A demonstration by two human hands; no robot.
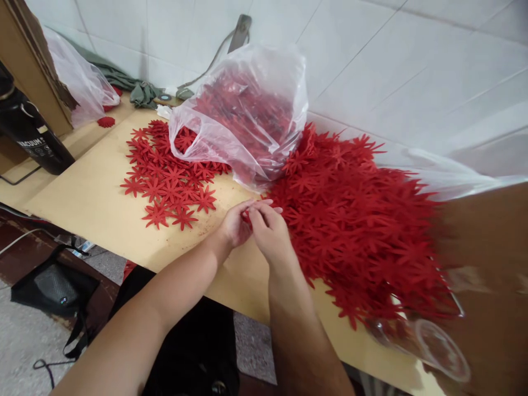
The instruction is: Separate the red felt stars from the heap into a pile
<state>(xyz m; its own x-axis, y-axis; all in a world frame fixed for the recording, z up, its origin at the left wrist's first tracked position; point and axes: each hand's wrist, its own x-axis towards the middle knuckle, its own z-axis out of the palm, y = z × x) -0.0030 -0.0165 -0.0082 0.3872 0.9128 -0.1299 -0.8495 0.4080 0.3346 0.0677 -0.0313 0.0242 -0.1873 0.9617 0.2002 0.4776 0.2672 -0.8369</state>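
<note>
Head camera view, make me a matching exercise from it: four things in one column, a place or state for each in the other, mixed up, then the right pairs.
Column one
1. Left hand and right hand
2. Large plastic bag
3. Black bottle
4. Larger red heap

Column two
A. At the left of the view, lettered VACUUM
B. To the right of the bag
C. Brought together at a small red piece
D. See-through, with red shapes inside

Right pairs: 1-C, 2-D, 3-A, 4-B.
</note>
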